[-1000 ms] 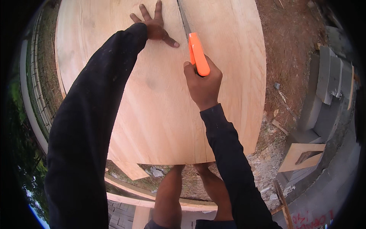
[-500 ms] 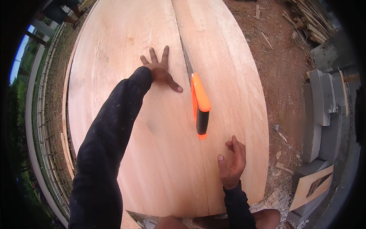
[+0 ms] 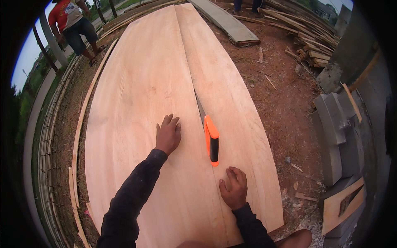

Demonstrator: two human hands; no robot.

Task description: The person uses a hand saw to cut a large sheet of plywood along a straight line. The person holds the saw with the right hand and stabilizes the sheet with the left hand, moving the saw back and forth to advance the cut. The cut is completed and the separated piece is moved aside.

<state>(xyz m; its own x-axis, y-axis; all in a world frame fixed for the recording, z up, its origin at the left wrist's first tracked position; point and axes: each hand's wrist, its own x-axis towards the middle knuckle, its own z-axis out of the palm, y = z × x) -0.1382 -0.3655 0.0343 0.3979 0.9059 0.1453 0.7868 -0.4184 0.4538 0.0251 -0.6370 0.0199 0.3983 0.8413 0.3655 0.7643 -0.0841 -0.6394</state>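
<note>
A handsaw with an orange and black handle (image 3: pixel 212 140) stands in a long cut through a plywood sheet (image 3: pixel 136 120). Part of its dark blade shows in the gap; the rest is hidden under the wood. To the left of the saw is my left hand (image 3: pixel 168 134), empty, its fingers stretched forward over the plywood; whether it touches the wood I cannot tell. My right hand (image 3: pixel 234 188) is just right of and nearer than the saw handle, apart from it. Its fingers are loosely bent, the thumb held away, with nothing in them.
Grey blocks (image 3: pixel 331 120) and a cut plywood scrap (image 3: pixel 335 211) lie to the right. A wood pile (image 3: pixel 310 41) and a long grey board (image 3: pixel 225 20) are farther off. A person in a red shirt (image 3: pixel 66 14) stands far left, near bundled poles (image 3: pixel 51 136).
My view has tilted up, showing more of the far ground and a person. My left hand has drawn back toward me, its fingers less spread. My right hand is closer to the saw handle.
</note>
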